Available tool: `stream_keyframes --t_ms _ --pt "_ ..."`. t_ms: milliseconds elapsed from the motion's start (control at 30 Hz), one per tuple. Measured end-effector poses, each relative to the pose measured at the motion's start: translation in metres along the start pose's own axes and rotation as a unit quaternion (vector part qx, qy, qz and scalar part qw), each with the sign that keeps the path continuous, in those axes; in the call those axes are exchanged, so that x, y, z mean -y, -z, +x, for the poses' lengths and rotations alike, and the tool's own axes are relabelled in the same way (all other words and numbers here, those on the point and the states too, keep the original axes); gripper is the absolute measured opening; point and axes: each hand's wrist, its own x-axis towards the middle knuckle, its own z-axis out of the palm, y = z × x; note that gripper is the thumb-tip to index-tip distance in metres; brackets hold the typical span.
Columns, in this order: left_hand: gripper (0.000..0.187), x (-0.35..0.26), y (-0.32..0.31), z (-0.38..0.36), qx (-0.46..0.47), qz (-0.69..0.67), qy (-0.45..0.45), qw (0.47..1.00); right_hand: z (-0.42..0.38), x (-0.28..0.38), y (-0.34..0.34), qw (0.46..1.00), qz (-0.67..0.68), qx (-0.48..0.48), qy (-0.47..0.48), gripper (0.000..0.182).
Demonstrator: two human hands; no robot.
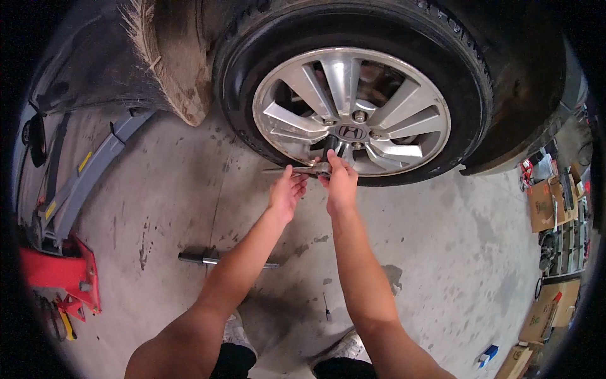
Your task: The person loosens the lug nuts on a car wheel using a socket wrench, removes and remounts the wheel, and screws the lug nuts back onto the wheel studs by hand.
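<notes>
A silver alloy wheel (341, 82) with a black tire (467, 110) is mounted on a vehicle in front of me. Around the ratchet head, the fingers of my right hand (341, 183) are closed. A dark socket (329, 146) reaches from there to the lower left of the hub; its contact with a lug nut is hidden. The ratchet wrench (306, 170) has its handle pointing left. Beside that handle is my left hand (288, 194), its thumb up against it and its fingers stretched out below.
A black-and-silver bar tool (205, 259) lies on the concrete floor, with a small screwdriver-like tool (327, 308) nearer my feet. A grey lift arm (95, 177) and a red jack (63, 271) stand left. Cardboard boxes (544, 205) line the right side.
</notes>
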Motion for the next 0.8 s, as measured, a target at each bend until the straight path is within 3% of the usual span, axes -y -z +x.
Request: stream_keyframes --t_ms 100,133,200,233,300,333,400,467,533,600,633,700,800 --pt "0.023 -0.009 -0.022 -0.017 -0.059 -0.028 -0.219 0.974 0.0 -0.001 0.003 0.996 0.064 0.047 -0.035 0.022" --pt "0.019 -0.018 -0.028 -0.025 -0.052 0.02 -0.318 0.946 0.0 -0.002 0.004 0.99 0.109 0.074 -0.058 0.023" --pt "0.019 -0.04 -0.047 -0.044 0.031 0.09 -0.418 0.903 0.003 -0.007 0.007 0.982 0.153 0.085 -0.07 0.025" --pt "0.019 -0.046 -0.059 -0.059 0.036 0.093 -0.416 0.904 0.003 -0.007 0.008 0.975 0.179 0.09 -0.093 0.022" --pt "0.02 -0.05 -0.082 -0.081 0.147 0.299 -0.419 0.845 0.005 -0.009 0.013 0.956 0.231 0.123 -0.132 0.021" --pt "0.022 -0.047 -0.086 -0.084 0.153 0.368 -0.431 0.81 0.007 -0.01 0.017 0.957 0.234 0.119 -0.127 0.021" --pt "0.022 -0.036 -0.085 -0.077 0.161 0.305 -0.445 0.827 0.008 -0.007 0.019 0.962 0.196 0.137 -0.134 0.021" --pt "0.02 -0.032 -0.08 -0.069 0.116 0.175 -0.428 0.879 0.005 -0.005 0.014 0.992 0.081 0.073 -0.067 0.025" --pt "0.013 -0.036 -0.061 -0.05 0.073 0.13 -0.46 0.875 -0.01 0.012 -0.002 1.0 -0.004 0.002 -0.016 0.03" --pt "0.014 -0.039 -0.035 -0.023 -0.002 0.088 -0.371 0.925 0.002 0.003 0.002 0.999 -0.043 0.007 0.004 0.031" --pt "0.014 -0.035 -0.024 -0.009 0.003 0.091 -0.369 0.925 0.008 -0.001 0.004 0.996 -0.079 0.016 0.026 0.032" --pt "0.016 -0.029 -0.012 0.003 -0.058 0.08 -0.137 0.986 0.01 -0.004 0.001 0.996 -0.074 0.007 0.043 0.033" --pt "0.021 -0.013 -0.019 -0.002 -0.076 0.083 -0.217 0.97 0.004 0.003 0.001 0.995 -0.089 -0.002 0.048 0.035"
